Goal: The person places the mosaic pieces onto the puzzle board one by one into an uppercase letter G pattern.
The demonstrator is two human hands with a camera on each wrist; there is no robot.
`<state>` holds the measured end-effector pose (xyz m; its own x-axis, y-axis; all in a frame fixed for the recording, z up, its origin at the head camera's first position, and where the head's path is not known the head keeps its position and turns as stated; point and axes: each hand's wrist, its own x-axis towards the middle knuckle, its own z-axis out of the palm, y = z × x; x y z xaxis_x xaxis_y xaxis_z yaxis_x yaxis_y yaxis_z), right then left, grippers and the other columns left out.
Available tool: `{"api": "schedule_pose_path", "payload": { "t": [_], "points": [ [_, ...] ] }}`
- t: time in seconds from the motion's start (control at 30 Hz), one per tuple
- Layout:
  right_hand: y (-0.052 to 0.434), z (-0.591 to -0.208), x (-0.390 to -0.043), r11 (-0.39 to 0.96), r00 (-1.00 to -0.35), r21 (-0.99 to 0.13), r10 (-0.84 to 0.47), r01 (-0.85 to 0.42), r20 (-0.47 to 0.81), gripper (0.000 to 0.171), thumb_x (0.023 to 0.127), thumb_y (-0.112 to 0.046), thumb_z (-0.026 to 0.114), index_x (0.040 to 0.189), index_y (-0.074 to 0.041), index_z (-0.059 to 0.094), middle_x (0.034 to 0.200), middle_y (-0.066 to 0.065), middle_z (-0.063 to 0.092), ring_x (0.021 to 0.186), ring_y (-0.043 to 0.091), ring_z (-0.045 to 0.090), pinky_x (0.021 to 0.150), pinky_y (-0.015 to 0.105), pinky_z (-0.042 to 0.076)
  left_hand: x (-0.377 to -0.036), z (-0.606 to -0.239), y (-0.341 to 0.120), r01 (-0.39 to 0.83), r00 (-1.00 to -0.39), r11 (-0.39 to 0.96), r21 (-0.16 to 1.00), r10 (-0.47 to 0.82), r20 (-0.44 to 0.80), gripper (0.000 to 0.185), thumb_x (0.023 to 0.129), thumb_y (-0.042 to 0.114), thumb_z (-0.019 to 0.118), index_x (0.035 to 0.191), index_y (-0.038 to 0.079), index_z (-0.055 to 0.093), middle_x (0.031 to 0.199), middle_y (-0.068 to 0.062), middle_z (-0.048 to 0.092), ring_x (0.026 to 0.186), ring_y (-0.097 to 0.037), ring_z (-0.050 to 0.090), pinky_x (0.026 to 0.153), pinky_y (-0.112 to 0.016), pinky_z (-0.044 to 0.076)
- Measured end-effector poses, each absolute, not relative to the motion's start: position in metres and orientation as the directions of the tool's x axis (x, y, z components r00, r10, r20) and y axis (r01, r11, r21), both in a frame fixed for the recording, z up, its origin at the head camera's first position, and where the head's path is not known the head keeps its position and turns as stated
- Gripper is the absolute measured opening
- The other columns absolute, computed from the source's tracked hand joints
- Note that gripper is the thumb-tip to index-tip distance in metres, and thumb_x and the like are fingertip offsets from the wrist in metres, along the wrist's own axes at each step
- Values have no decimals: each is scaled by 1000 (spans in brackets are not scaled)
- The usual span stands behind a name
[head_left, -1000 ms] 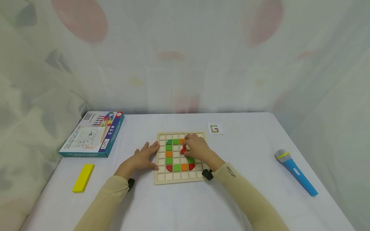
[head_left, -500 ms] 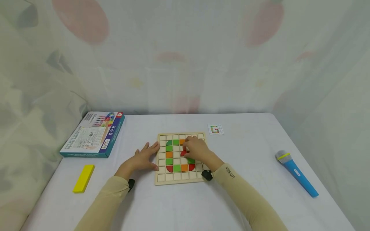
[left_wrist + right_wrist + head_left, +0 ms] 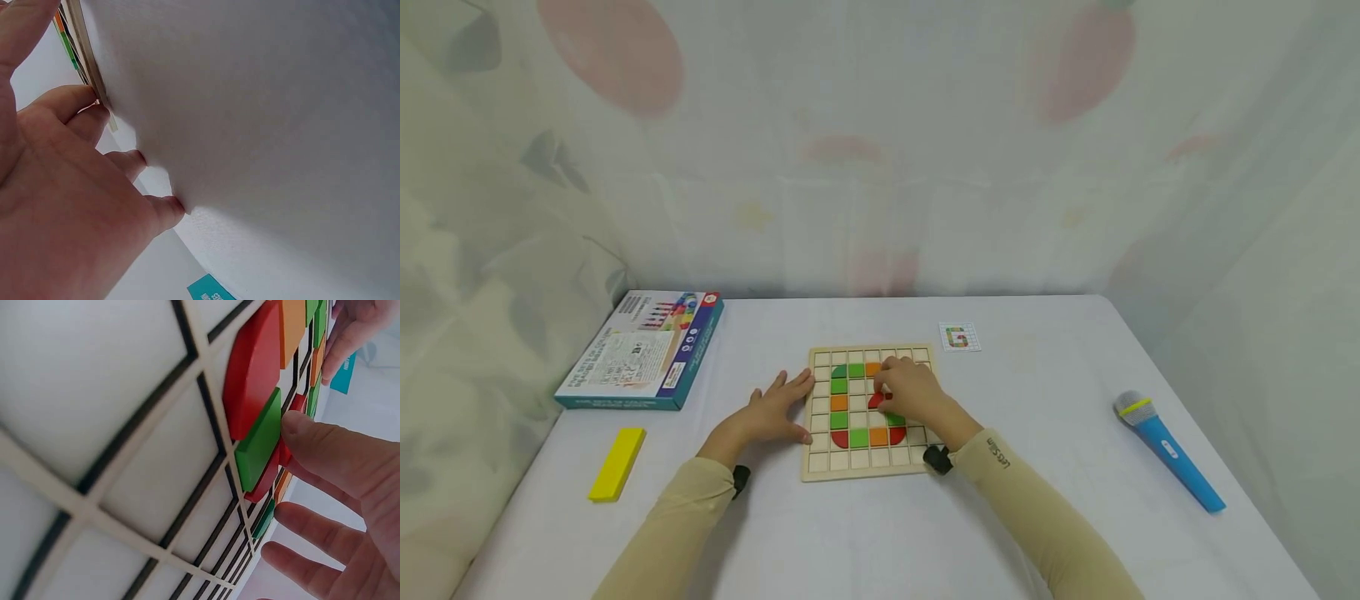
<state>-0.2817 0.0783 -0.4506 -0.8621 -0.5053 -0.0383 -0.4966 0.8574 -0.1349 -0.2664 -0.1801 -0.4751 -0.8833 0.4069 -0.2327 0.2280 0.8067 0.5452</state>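
A square wooden grid board lies on the white table, with green, orange and red tiles set in its cells. My right hand reaches over the board and pinches a red tile at a cell inside the ring of tiles. In the right wrist view, the thumb bears on red, next to a green tile and a rounded red tile. Fingers spread, my left hand rests against the board's left edge; the left wrist view shows fingertips touching that edge.
Beyond the board's right corner lies a small pattern card. A flat game box sits at the back left, with a yellow block in front of it. At the right lies a blue toy microphone.
My right hand has shifted slightly toward me and the red tile has come down a little, turning in the fingers. The left hand has stayed in place.
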Motion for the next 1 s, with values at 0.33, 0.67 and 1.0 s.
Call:
{"api": "schedule_pose_path", "payload": {
  "t": [0.33, 0.67, 1.0],
  "points": [
    [79, -450, -281, 849, -856, -143, -517, -509, -24, 19, 79, -33, 72, 93, -20, 69, 119, 3, 57, 100, 22, 51, 81, 37, 47, -266, -476, -180, 228, -886, 808, 543, 403, -228, 105, 62, 36, 82, 147, 13, 24, 154, -4, 13, 139, -39, -3, 99, -71, -2],
    [80, -449, -281, 840, -848, -141, -529, -524, 1, 22, 80, -34, 72, 95, -19, 70, 115, 3, 58, 98, 22, 53, 80, 37, 48, -267, -476, -179, 228, -888, 813, 535, 399, -227, 104, 63, 36, 82, 147, 13, 24, 154, -4, 12, 139, -39, -3, 99, -71, -1],
    [85, -451, -283, 847, -855, -151, -518, -510, -18, 18, 80, -33, 72, 94, -21, 71, 113, 1, 58, 97, 19, 53, 79, 35, 48, -269, -473, -180, 227, -886, 809, 542, 402, -230, 103, 64, 35, 81, 147, 12, 24, 154, -6, 12, 138, -41, -3, 99, -71, -2]
  ]
}}
